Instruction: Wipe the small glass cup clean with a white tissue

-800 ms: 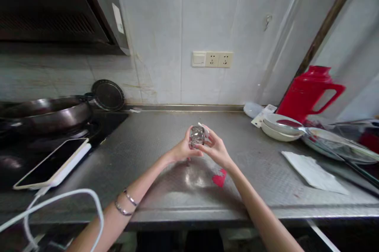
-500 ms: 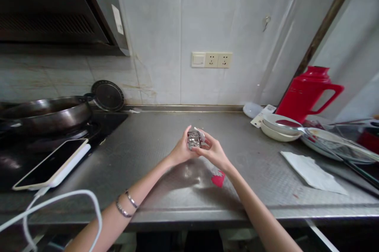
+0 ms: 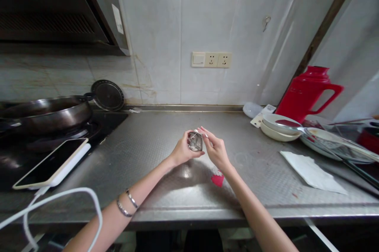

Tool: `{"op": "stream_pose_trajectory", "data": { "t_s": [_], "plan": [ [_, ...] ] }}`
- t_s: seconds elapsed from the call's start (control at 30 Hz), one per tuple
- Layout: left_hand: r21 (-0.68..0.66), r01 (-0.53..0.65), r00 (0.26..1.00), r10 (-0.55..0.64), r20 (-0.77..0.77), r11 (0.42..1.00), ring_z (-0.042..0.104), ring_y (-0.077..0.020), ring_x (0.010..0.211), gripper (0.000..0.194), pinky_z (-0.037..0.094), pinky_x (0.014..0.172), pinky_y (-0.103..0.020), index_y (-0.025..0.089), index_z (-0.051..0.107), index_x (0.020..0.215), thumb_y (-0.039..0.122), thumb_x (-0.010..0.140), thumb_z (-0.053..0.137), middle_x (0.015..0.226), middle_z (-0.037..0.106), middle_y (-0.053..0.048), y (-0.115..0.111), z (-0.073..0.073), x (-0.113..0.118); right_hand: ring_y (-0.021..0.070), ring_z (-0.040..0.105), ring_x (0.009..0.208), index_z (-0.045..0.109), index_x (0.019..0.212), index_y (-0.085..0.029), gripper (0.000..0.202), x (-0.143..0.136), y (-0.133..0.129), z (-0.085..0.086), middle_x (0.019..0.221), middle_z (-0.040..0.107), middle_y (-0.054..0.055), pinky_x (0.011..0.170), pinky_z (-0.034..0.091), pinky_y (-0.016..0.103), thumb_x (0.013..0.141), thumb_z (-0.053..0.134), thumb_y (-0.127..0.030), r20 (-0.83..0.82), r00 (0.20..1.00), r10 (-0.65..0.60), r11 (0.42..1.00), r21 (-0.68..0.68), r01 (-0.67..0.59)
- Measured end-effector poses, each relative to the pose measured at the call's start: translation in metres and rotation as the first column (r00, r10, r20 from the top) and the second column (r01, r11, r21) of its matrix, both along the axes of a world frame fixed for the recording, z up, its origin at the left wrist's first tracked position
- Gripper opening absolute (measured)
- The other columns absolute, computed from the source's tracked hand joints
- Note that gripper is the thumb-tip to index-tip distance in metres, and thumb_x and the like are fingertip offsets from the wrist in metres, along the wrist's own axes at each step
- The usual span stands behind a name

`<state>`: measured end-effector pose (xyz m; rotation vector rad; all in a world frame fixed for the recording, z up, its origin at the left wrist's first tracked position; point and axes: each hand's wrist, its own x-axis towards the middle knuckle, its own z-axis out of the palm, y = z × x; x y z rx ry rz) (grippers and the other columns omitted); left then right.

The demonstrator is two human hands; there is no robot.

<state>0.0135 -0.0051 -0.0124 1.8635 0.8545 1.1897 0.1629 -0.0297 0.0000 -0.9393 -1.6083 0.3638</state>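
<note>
Left hand [image 3: 184, 150]: curled around one small clear glass [image 3: 195, 141], above the counter [image 3: 166, 125]. Right hand [image 3: 215, 147]: fingers loosely bent at its rim, perhaps touching.

Small clear object [image 3: 195, 141] turned in grip since earlier views: rounder, ringed face now toward camera. Sits slightly lower in view than in first picture. Right hand [image 3: 213, 146] shifted: digit formerly across object's lower side now off it, fingers straighter, gathered by right rim. Left hand [image 3: 184, 148] now shows fingertip reaching past object's lower right.
</note>
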Motion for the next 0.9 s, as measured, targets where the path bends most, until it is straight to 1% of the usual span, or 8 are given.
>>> {"op": "stream_pose_trajectory", "data": {
  "t_s": [0.13,0.23,0.3,0.4,0.53,0.73,0.83,0.9],
  "plan": [
    [-0.09,-0.016,0.998,0.021,0.054,0.996,0.062,-0.0168,0.079,0.072,0.052,0.058,-0.025,0.017,0.042,0.114,0.036,0.057,0.081,0.1,0.063,-0.007,0.004,-0.001,-0.001,0.0201,0.056,0.117,0.066,0.111,-0.024,0.03,-0.001,-0.007,0.002,0.119,0.064,0.006,0.103,0.043,0.039,0.092,0.043,-0.031,0.097,0.995,0.019,0.992,0.122,-0.031],
    [-0.136,-0.009,0.997,0.019,0.075,0.991,0.061,-0.0159,0.073,0.071,0.047,0.046,-0.02,0.017,0.041,0.113,0.038,0.057,0.08,0.098,0.063,-0.007,0.008,-0.003,-0.002,0.0205,0.059,0.112,0.067,0.108,-0.025,0.029,0.001,-0.012,0.006,0.116,0.066,0.005,0.101,0.044,0.039,0.092,0.044,-0.03,0.119,0.993,0.01,0.993,0.117,-0.024],
    [-0.12,-0.007,0.997,0.015,0.07,0.993,0.061,-0.0159,0.075,0.073,0.049,0.05,-0.021,0.018,0.041,0.114,0.037,0.056,0.081,0.099,0.062,-0.007,0.01,-0.005,-0.002,0.0212,0.062,0.108,0.068,0.106,-0.024,0.029,0.002,-0.012,0.01,0.111,0.068,0.005,0.096,0.048,0.037,0.092,0.044,-0.031,0.092,0.995,-0.032,0.997,0.075,0.025],
    [-0.048,-0.004,0.998,0.007,0.062,0.999,0.062,-0.0173,0.085,0.077,0.052,0.069,-0.027,0.018,0.042,0.115,0.034,0.052,0.084,0.103,0.061,-0.007,0.011,-0.007,-0.002,0.022,0.066,0.099,0.069,0.104,-0.024,0.03,0.0,-0.005,0.016,0.106,0.07,0.006,0.085,0.053,0.034,0.091,0.044,-0.032,0.036,0.991,-0.132,0.991,0.019,0.132],
    [-0.006,0.023,0.993,-0.022,0.112,1.0,0.061,-0.0193,0.094,0.076,0.048,0.082,-0.031,0.019,0.041,0.116,0.03,0.054,0.083,0.106,0.061,-0.007,0.01,-0.005,-0.001,0.0222,0.067,0.098,0.069,0.104,-0.023,0.028,-0.007,0.004,0.017,0.105,0.071,0.005,0.084,0.054,0.033,0.09,0.047,-0.032,0.088,0.994,-0.067,0.998,0.016,0.065],
    [-0.094,-0.006,0.986,0.021,0.164,0.996,0.062,-0.0176,0.086,0.07,0.05,0.068,-0.027,0.019,0.041,0.111,0.033,0.056,0.081,0.103,0.062,-0.007,0.008,0.003,-0.004,0.0212,0.061,0.109,0.068,0.105,-0.025,0.027,-0.011,-0.011,0.013,0.114,0.067,0.003,0.099,0.046,0.038,0.089,0.047,-0.027,0.081,0.997,-0.018,0.995,0.1,0.009],
    [-0.108,-0.022,0.991,0.036,0.126,0.994,0.061,-0.0161,0.082,0.071,0.048,0.06,-0.023,0.02,0.039,0.112,0.034,0.056,0.081,0.102,0.061,-0.005,0.009,0.004,-0.006,0.0238,0.061,0.109,0.069,0.103,-0.026,0.026,-0.005,-0.019,0.019,0.11,0.068,0.002,0.097,0.048,0.043,0.089,0.047,-0.027,0.122,0.992,-0.017,0.995,0.098,0.005],
    [-0.076,-0.044,0.995,0.051,0.091,0.996,0.06,-0.0162,0.084,0.073,0.048,0.063,-0.024,0.02,0.04,0.113,0.034,0.055,0.082,0.101,0.061,-0.005,0.01,0.004,-0.008,0.0261,0.061,0.108,0.07,0.101,-0.027,0.025,-0.002,-0.017,0.027,0.105,0.07,0.001,0.094,0.05,0.046,0.088,0.048,-0.028,0.138,0.989,-0.061,0.995,0.092,0.049]
  ]
}}
